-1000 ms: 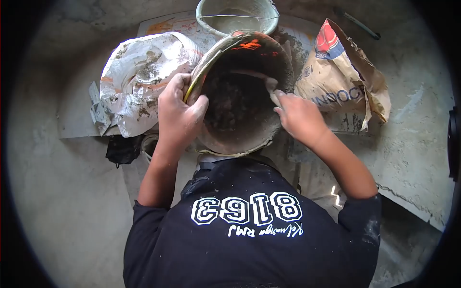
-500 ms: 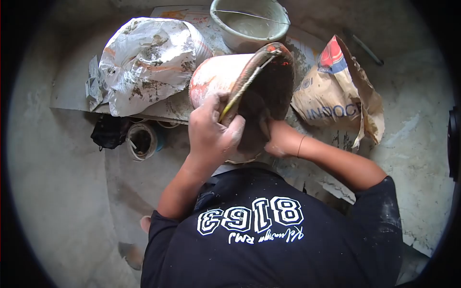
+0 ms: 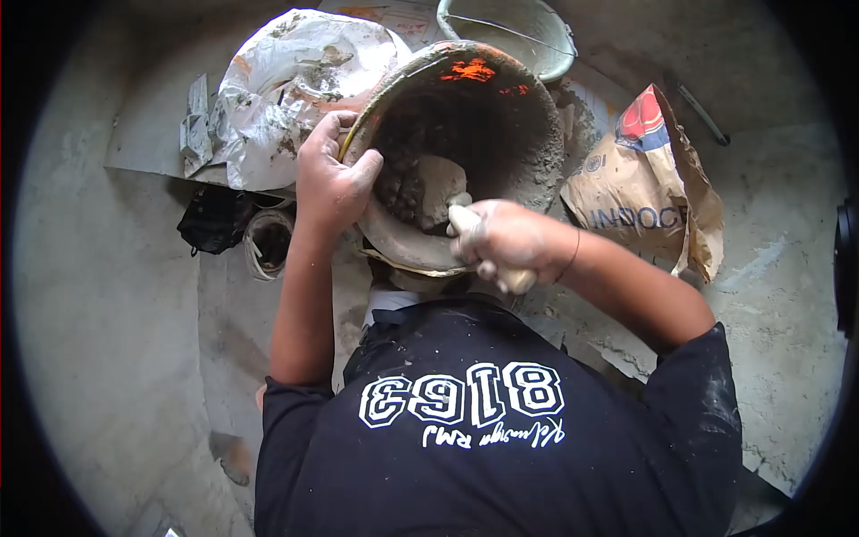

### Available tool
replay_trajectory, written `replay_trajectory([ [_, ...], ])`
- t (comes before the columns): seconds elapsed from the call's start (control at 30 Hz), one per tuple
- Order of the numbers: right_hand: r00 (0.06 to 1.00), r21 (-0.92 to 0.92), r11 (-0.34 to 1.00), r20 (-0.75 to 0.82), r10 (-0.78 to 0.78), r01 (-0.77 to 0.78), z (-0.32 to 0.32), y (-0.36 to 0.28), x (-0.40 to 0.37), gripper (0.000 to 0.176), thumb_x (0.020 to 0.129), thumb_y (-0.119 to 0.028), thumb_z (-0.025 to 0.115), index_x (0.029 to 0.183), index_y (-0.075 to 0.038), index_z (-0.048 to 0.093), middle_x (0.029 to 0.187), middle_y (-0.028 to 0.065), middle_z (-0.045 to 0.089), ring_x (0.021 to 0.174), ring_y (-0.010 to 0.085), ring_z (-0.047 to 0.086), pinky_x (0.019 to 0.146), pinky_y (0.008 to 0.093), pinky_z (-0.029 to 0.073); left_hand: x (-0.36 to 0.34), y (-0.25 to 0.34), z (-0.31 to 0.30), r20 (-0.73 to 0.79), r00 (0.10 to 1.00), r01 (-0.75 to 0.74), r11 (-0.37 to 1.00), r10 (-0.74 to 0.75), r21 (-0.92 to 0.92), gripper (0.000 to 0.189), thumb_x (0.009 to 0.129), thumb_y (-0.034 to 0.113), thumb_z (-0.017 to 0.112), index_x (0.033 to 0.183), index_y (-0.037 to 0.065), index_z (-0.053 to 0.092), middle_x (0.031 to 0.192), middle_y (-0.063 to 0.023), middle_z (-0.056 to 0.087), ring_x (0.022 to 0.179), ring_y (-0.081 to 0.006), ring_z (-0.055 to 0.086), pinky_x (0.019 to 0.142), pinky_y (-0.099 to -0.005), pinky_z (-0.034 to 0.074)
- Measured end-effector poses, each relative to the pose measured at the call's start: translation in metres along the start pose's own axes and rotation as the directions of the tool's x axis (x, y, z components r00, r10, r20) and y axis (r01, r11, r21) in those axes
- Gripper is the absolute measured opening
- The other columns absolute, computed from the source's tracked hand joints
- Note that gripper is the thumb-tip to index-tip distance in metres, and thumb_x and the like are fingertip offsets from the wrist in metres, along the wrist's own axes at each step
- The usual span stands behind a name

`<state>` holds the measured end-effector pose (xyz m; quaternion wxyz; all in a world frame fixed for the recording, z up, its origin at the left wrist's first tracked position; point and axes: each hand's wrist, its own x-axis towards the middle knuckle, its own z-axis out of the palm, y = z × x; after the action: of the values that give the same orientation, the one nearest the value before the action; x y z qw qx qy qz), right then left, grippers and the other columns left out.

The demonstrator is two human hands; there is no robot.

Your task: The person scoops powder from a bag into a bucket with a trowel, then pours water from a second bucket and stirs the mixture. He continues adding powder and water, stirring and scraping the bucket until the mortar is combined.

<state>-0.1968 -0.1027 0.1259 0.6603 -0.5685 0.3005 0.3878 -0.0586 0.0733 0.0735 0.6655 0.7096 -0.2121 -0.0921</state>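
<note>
A mortar-crusted bucket [image 3: 541, 152] with an orange patch inside is tipped so that its mouth faces me. My left hand [image 3: 338, 179] grips its left rim, fingers behind and thumb in front, beside a yellow piece of the bucket's wire handle. Closed around the pale handle of a trowel is my right hand [image 3: 514, 240], at the bucket's near rim. The trowel's grey-coated blade [image 3: 442, 186] lies inside the bucket against dark, lumpy wet mortar [image 3: 398, 170]. The bucket's base is hidden.
A dirty white sack [image 3: 300, 76] lies at the back left, and a pale green bucket [image 3: 514, 36] stands behind. An open brown paper cement bag [image 3: 626, 179] is at the right. A small container [image 3: 268, 243] and a black bag [image 3: 210, 219] sit at the left.
The bucket's mouth has turned from the right towards me. My left hand has moved left with the rim. My right hand has come back from deep inside, and the trowel now shows.
</note>
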Motion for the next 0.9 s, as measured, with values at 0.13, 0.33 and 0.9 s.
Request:
replay_trajectory([
  [0.13,0.988,-0.149,0.98,-0.062,-0.144,0.134,-0.033,-0.014,0.008,0.025,0.095,-0.027,0.059,0.083,-0.005,0.055,0.07,0.0039,0.054,0.059,0.0135,0.052,0.053,0.0309,0.045,0.011,-0.018,-0.023,0.067,0.996,0.053,0.999,-0.053,0.013,0.03,0.078,-0.002,0.061,0.108,-0.002,0.057,0.098,-0.0063,0.065,0.088,-0.0105,0.06,0.083,-0.0253,0.047],
  [0.33,0.861,-0.964,0.266,-0.133,-0.491,0.002,-0.013,-0.05,0.019,0.023,0.081,-0.008,0.06,0.098,0.008,0.061,0.09,0.0264,0.067,0.089,0.04,0.067,0.081,0.0456,0.053,0.019,-0.022,-0.025,0.132,0.989,0.066,0.997,-0.061,-0.035,0.033,0.078,-0.003,0.064,0.11,0.0,0.056,0.103,-0.0058,0.065,0.094,-0.0112,0.06,0.088,-0.0261,0.046],
  [0.9,0.83,-0.993,0.005,-0.104,-0.548,-0.121,-0.041,-0.003,-0.056,0.016,0.074,-0.012,0.065,0.086,-0.002,0.064,0.078,0.0197,0.067,0.076,0.0373,0.067,0.072,0.0456,0.055,0.02,0.005,-0.014,0.199,0.927,0.338,0.938,-0.318,-0.072,0.041,0.069,-0.001,0.058,0.109,-0.003,0.062,0.091,-0.0034,0.065,0.075,-0.0092,0.057,0.07,-0.0238,0.048],
])
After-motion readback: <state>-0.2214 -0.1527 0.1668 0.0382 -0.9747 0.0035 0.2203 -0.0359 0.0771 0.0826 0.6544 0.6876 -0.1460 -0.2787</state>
